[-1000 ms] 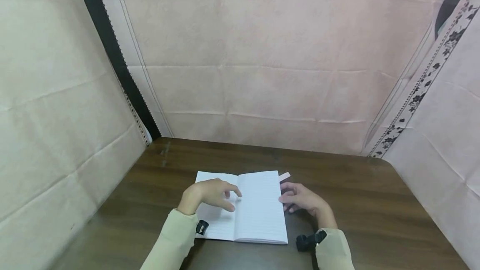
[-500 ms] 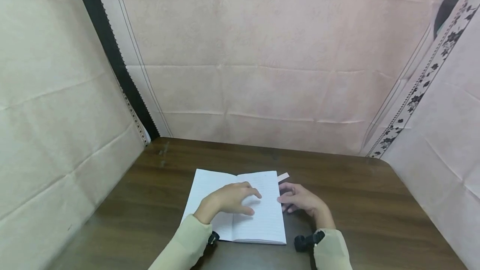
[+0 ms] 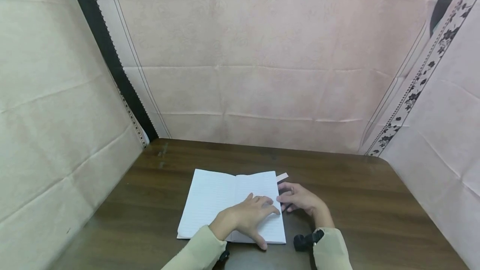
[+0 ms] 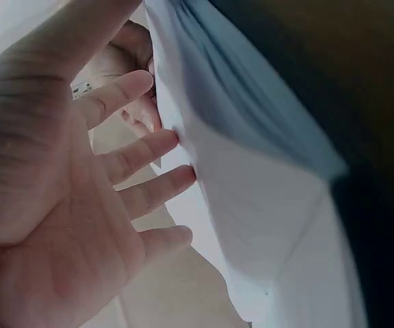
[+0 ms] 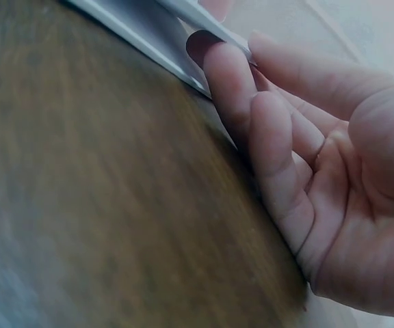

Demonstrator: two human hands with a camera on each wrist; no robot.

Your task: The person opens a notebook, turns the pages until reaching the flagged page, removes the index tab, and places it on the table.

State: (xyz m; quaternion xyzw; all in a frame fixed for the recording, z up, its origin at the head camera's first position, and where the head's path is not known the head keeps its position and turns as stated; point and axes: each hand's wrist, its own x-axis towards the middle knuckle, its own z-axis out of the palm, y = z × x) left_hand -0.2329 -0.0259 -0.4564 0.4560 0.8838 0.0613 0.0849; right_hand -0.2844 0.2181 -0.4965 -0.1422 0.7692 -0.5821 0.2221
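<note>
Beneath our outspread left hand (image 3: 249, 216) we have an open notebook (image 3: 211, 199); just beside, our right hand (image 3: 300, 200) pinches its edge.

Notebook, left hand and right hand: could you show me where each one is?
Notebook (image 3: 222, 195): head view, on its lined left page.
Left hand (image 3: 247, 215): head view, on its back.
Right hand (image 3: 303, 200): head view, on its back.

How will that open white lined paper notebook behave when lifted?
The notebook will likely flop: its pages bow in the left wrist view. Rolling seems unlikely; it spreads broad and low on the dark brown wooden table.
</note>
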